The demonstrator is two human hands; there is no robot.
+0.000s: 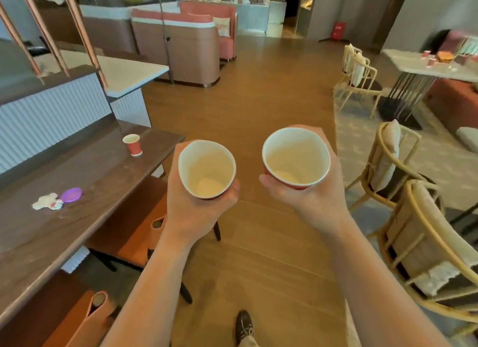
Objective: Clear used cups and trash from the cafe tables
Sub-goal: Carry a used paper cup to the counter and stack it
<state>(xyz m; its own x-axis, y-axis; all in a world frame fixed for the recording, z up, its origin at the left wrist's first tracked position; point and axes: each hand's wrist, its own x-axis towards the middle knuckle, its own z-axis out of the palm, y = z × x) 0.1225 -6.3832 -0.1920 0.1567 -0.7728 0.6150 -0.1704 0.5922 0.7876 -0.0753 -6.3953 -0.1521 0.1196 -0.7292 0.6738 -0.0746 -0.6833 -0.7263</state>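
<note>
A person's left hand [196, 209] and right hand [310, 199] are each gripping an upright empty red paper cup [207, 169] [296, 158] above the wooden floor [258, 108], while a third cup [132, 144] is standing on the dark table [77, 186] beside crumpled trash [47, 201].

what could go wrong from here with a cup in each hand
Both hands are occupied: the left hand grips a first cup, the right hand a second cup. Reaching for the small red cup or the crumpled tissue on the brown counter may mean a fumbled, dropped cup. The held cups are open-topped; tilting could spill any dregs on the wooden floor.
</note>
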